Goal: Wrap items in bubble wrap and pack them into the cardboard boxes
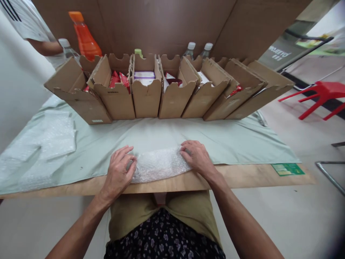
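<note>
A folded piece of clear bubble wrap (pixel 160 163) lies flat on the pale green cloth near the table's front edge. At its left end is my left hand (pixel 120 168), with curled fingers and the thumb and forefinger closed on the edge. My right hand (pixel 198 156) grips the opposite end the same way, its thumb and fingertips on the upper right corner. Whether anything lies inside the wrap cannot be made out. More bubble wrap pieces (pixel 58 135) are spread at the left of the table.
Several open cardboard bins (pixel 147 100) stand in a row behind, holding red packets and boxes. Bottles, including an orange one (pixel 87 41), show beyond them before a tall cardboard panel (pixel 167 25). A person's arm (pixel 44 46) is at upper left; a red stool (pixel 322 93) stands right.
</note>
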A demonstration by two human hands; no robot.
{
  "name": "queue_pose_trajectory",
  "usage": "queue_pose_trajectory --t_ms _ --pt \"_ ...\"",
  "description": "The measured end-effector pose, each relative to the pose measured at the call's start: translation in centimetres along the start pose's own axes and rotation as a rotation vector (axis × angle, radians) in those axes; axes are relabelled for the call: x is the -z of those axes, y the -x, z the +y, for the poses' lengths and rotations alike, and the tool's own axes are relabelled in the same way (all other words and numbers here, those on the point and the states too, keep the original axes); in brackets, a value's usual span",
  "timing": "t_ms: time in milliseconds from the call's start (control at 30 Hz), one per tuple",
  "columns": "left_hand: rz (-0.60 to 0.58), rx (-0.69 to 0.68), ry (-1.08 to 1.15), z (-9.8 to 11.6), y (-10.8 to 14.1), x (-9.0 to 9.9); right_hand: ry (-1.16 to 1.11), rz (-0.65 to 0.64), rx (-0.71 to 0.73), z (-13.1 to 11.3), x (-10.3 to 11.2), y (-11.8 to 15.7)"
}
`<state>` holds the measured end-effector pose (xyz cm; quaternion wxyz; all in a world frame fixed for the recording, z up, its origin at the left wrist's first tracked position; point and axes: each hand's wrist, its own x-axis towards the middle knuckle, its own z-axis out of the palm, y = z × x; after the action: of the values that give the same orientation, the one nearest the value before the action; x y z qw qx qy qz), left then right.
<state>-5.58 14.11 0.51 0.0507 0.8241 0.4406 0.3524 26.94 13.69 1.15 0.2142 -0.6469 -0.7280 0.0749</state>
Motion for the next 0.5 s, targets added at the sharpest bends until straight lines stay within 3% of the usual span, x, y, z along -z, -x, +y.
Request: queue_pose_trajectory --t_ms 133,233,367,433,500 --pt "0.116 -0.068 -0.014 1.2 -2.4 1.8 -0.081 0.093 0.0 0.3 1.5 0.5" --pt "0.205 -0.14 0.021 2.7 -4.0 3.3 -0.242 0.134 0.097 -0.1 3.6 1.4" --pt "0.214 -0.202 0.07 4.1 -4.4 4.3 -0.36 -0.085 0.284 -0.4 3.9 1.7" --pt "0.2 -0.182 0.065 3.8 -4.2 4.5 -0.37 -0.199 0.276 -0.3 3.1 1.2" --pt "0.195 -0.136 0.052 3.1 -4.4 4.7 -0.388 -0.207 0.231 -0.2 2.9 0.6"
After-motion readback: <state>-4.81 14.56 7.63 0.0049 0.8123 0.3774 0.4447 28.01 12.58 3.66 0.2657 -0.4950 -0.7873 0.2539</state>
